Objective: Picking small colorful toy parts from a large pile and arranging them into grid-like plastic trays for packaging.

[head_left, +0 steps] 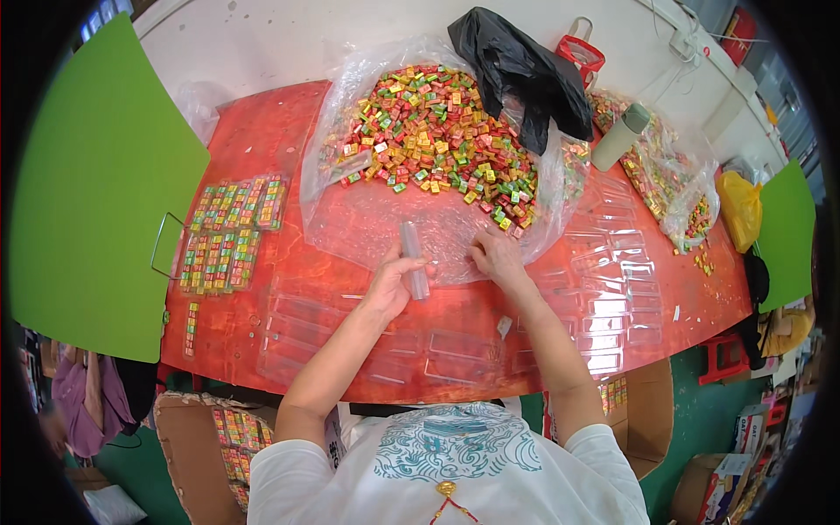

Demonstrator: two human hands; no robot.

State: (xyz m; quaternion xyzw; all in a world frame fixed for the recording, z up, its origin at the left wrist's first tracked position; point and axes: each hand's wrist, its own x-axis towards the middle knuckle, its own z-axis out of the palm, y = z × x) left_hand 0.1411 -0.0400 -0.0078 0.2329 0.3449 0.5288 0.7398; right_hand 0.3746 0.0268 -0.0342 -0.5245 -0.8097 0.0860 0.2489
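Left hand gripping clear plastic tray upright; right hand spreading, seemingly empty, beside wrapped candies; loose grip risking tray tipping.

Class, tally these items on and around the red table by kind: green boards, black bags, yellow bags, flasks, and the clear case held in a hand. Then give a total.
Green boards: 2
Black bag: 1
Yellow bag: 1
Flask: 1
Clear case: 1
Total: 6
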